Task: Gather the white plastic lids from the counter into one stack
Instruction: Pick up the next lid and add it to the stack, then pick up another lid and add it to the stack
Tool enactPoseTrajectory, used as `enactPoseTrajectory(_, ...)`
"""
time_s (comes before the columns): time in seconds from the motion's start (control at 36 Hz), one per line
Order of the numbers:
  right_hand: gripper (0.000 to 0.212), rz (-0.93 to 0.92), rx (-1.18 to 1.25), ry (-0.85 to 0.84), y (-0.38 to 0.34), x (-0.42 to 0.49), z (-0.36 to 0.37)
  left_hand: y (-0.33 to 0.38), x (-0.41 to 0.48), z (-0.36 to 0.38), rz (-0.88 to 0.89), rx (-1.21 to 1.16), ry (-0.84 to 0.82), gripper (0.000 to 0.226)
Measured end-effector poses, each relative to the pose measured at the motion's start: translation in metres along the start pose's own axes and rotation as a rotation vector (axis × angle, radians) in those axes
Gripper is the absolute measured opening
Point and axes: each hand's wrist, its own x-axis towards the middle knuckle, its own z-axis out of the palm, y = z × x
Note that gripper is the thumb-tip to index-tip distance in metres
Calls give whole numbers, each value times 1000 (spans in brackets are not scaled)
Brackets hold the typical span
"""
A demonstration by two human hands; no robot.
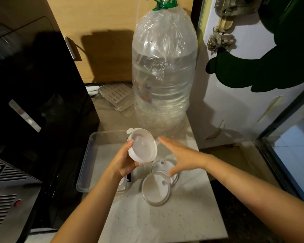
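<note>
Left hand (125, 161) grips white lids (142, 147) (stacked); right hand (180, 157) hovers spread, empty.

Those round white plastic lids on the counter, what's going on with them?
A person is collecting them. The left hand holds a small stack of round white plastic lids above a clear rectangular plastic tray. The right hand, open and empty, hovers over two more white lids lying overlapped on the pale speckled counter. A big clear water bottle stands behind.
</note>
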Motion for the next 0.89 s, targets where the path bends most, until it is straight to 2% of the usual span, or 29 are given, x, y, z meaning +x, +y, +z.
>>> enactPoseTrajectory(0.14, 108, -105, -284, -72, 8, 14, 43, -6, -8, -8, 1, 25, 10, 92)
enactPoseTrajectory(0.19, 115, -122, -371, -114, 13, 17, 57, -8, -11, -9, 8, 31, 12, 90)
enactPoseTrajectory(0.28, 119, -153, -444, -141, 13, 18, 69, -11, -18, -10, 17, 29, 17, 90)
enactPoseTrajectory(0.44, 112, -211, -506, -127, 3, 19, 74, -15, -29, -13, 17, 28, 32, 93)
enactPoseTrajectory(0.56, 101, -207, -481, -107, 1, 21, 77, -18, -35, -15, 7, 19, 62, 94)
enactPoseTrajectory(0.72, 95, -147, -333, -73, -1, 22, 73, -17, -40, -18, 16, 24, 98, 99)
enactPoseTrajectory(0.89, 96, -51, -215, -33, -12, 7, 38, -14, -38, -20, 28, 135, 163, 99)
